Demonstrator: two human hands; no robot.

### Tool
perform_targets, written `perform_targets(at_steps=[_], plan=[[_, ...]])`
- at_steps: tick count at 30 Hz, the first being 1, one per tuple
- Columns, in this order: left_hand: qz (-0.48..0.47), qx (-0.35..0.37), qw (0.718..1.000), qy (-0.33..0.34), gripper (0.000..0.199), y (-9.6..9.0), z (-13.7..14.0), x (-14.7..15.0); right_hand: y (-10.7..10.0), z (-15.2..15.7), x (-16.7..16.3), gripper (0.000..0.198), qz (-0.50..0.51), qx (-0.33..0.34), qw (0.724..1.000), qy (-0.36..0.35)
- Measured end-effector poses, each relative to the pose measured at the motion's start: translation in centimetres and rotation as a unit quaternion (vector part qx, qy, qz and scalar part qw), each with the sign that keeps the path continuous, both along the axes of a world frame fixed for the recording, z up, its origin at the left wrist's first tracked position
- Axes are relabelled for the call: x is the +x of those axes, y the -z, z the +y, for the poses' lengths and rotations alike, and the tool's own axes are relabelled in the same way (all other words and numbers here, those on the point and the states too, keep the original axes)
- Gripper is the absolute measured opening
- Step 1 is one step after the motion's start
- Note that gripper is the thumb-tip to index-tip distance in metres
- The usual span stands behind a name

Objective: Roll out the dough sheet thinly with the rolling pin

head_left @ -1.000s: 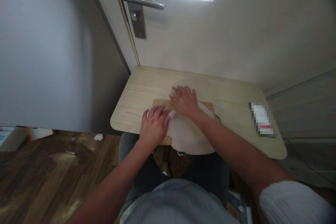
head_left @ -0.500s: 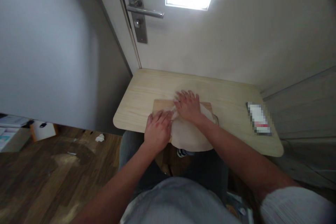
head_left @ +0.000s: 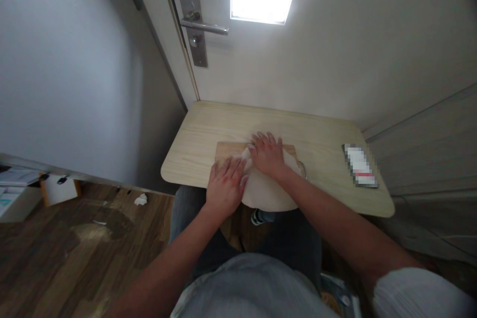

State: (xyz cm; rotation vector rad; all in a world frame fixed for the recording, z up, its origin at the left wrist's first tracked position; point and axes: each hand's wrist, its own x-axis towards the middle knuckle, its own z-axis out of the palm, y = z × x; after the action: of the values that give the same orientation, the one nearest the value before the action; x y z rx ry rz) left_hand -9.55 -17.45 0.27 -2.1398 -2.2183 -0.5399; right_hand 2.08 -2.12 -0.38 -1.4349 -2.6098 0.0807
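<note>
A thin, cream-coloured round sheet (head_left: 266,193) lies over a wooden board (head_left: 227,149) and hangs a little past the near table edge. I cannot tell whether it is dough or cloth. My left hand (head_left: 226,184) rests on the sheet's left edge and the board, with fingers stretched forward and the thumb at the sheet. On the sheet's far part, my right hand (head_left: 267,153) lies palm down, fingers spread toward the board's far edge. Between the two hands the sheet is bunched up. The board's metal handle (head_left: 303,170) sticks out on the right.
The board sits on a light wooden table (head_left: 324,144) set against a door with a lever handle (head_left: 204,26). A phone-like object (head_left: 359,165), partly blurred, lies at the table's right. Crumpled paper (head_left: 141,199) and a box (head_left: 22,201) are on the floor at left.
The camera view has shifted slightly. Both hands stay at nearly the same places on the sheet, the right one less blurred now.
</note>
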Motion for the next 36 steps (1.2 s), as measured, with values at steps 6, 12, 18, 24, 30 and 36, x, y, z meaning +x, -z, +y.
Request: perform_targets(at_steps=[6, 12, 18, 24, 30, 36], plan=[[0.013, -0.021, 1.0, -0.007, 0.05, -0.3, 1.4, -1.7, -0.2, 1.2, -1.7, 0.054, 0.004, -0.008, 1.0, -0.007], [0.024, -0.03, 0.999, -0.02, 0.052, -0.2, 2.9, -3.7, -0.2, 2.7, -3.8, 0.056, 0.003, -0.008, 1.0, -0.023], [0.014, -0.044, 0.998, -0.036, 0.052, 0.2, 4.2, -5.8, 0.2, 4.5, -6.3, 0.06, 0.001, -0.007, 1.0, -0.025], [0.008, -0.05, 0.998, -0.031, 0.051, 0.4, 4.3, -6.1, -0.2, 4.4, -6.5, 0.058, 0.0, -0.013, 1.0, -0.027], [0.014, -0.043, 0.999, 0.009, 0.054, -0.2, 2.0, -3.2, -0.3, 1.7, -2.9, 0.059, -0.002, -0.016, 1.0, -0.008], [-0.01, -0.019, 0.999, 0.049, 0.055, -0.2, -1.3, -0.1, 0.2, -2.9, 2.5, 0.058, 0.005, 0.005, 1.0, 0.004]])
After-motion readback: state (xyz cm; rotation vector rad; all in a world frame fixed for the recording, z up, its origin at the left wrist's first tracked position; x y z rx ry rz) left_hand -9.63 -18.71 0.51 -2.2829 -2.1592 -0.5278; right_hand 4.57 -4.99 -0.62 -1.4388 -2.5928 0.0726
